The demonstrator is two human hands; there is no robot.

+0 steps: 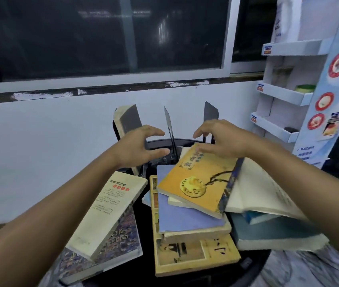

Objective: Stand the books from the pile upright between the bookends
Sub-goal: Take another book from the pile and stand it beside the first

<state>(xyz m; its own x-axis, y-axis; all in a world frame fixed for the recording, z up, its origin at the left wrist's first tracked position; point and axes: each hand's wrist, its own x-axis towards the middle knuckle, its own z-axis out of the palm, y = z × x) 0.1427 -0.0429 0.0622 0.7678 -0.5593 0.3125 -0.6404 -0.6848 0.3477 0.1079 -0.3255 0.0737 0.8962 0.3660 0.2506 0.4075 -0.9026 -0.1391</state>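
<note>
Several books lie piled on a round black table [147,270]. An orange book [197,181] tops the middle stack, over a blue book [183,218] and a yellow book [195,257]. A cream book [106,214] lies at the left on a dark patterned one. At the back, one grey-covered book [128,120] stands upright at the left, beside a thin black bookend [169,129]. A second bookend [211,112] stands right of it. My left hand [141,146] hovers with spread fingers and holds nothing. My right hand [220,137] hovers just over the orange book's far edge, fingers relaxed.
An open white book [259,193] lies on grey-blue books [276,235] at the right. A white cardboard display rack [288,94] stands at the far right. A white wall and a dark window lie behind the table.
</note>
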